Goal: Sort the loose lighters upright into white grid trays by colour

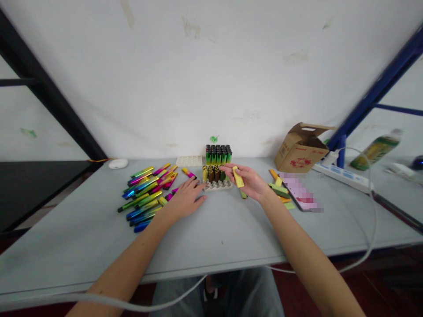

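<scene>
One yellow piece (238,177) is pinched between the thumb and fingers of my right hand (247,180), just beside the right end of the white holder (218,186). Its long axis slants, the far end leaning left and the near end angling right, back toward me. My left hand (188,196) is palm down at the holder's left end, fingers loosely spread and thumb apart.

The widest stretch of grey table (214,242) runs between my forearms, from the holder to the front edge; the white wall (211,79) closes off the far edge.

Yellow and dark brown cylinders (214,174) stand upright in the holder's back part, with its near sockets showing. Right behind them rises a block of green-and-black cylinders (218,154), barring the way straight back; a pale tray (189,161) lies to its left. Shiny coloured tubes (142,202) are heaped beside my left forearm, pointing mostly sideways. An olive piece (243,193) lies under my right hand, and farther right more yellow and green pieces (280,190) crowd a pink-faced slab (302,193). Beyond are an open cardboard box (297,154), a power strip (345,176) and a bottle (376,149).
</scene>
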Tool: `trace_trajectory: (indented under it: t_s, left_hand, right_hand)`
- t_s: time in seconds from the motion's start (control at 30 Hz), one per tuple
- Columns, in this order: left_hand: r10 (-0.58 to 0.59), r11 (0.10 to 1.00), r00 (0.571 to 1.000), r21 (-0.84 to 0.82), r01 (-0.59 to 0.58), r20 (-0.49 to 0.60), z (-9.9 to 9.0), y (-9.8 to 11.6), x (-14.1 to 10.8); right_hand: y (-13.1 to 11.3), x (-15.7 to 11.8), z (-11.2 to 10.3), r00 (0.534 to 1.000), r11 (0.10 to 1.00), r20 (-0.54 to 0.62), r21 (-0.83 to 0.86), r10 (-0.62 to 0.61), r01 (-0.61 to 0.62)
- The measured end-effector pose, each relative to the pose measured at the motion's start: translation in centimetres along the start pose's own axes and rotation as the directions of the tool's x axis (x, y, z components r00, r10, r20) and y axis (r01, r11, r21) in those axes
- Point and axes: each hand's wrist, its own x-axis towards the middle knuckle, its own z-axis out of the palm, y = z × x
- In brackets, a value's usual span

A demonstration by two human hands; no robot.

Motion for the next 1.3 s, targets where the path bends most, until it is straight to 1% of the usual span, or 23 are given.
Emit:
trace_trajectory:
  t_s: [0.23, 0.3, 0.43, 0.5, 0.6, 0.77, 0.93, 1.07, 1.3]
  left_hand:
    - [0.004, 1.000, 1.000, 0.029, -0.004, 0.017, -0.1, 0.1, 0.0]
    - [0.002, 1.000, 1.000, 0.024, -0.002, 0.014, 0.0, 0.0, 0.0]
    - [0.003, 1.000, 1.000, 0.008, -0.003, 0.004, 0.2, -0.1, -0.1]
    - [0.008, 1.000, 1.000, 0.009, -0.008, -0.002, 0.2, -0.2, -0.1]
    - [0.000, 1.000, 1.000, 0.010, 0.000, -0.002, 0.1, -0.1, 0.0]
    - [-0.005, 0.999, 1.000, 0.046, 0.004, 0.024, -0.2, 0.2, 0.0]
    - [-0.005, 0.999, 0.999, 0.052, 0.004, 0.033, -0.2, 0.3, 0.0]
    - [-0.005, 0.998, 0.999, 0.070, 0.001, 0.049, -0.3, 0.3, 0.0]
    - [-0.016, 0.998, 0.998, 0.062, 0.012, 0.067, -0.6, 0.5, 0.0]
  right_hand:
    - [0.1, -0.4, 0.1, 0.994, 0.995, 0.057, -0.050, 0.091, -0.088]
    - [0.2, -0.3, 0.2, 0.995, 0.996, 0.036, -0.021, 0.093, -0.092]
    - [0.3, 0.1, 0.3, 0.993, 0.993, -0.051, 0.058, 0.103, -0.100]
    - [0.4, 0.2, 0.3, 0.995, 0.995, -0.055, 0.066, 0.079, -0.076]
    - [0.5, 0.1, 0.5, 0.998, 0.998, -0.033, 0.043, 0.048, -0.047]
    - [1.1, -0.1, 0.6, 0.994, 0.994, 0.019, 0.008, 0.105, -0.105]
    - [1.5, 0.3, 0.5, 0.979, 0.979, 0.096, 0.081, 0.180, -0.188]
    - [1.5, 0.4, 0.7, 0.976, 0.967, 0.104, 0.149, 0.190, -0.204]
    - [2.0, 0.4, 0.8, 0.972, 0.950, 0.100, 0.214, 0.212, -0.229]
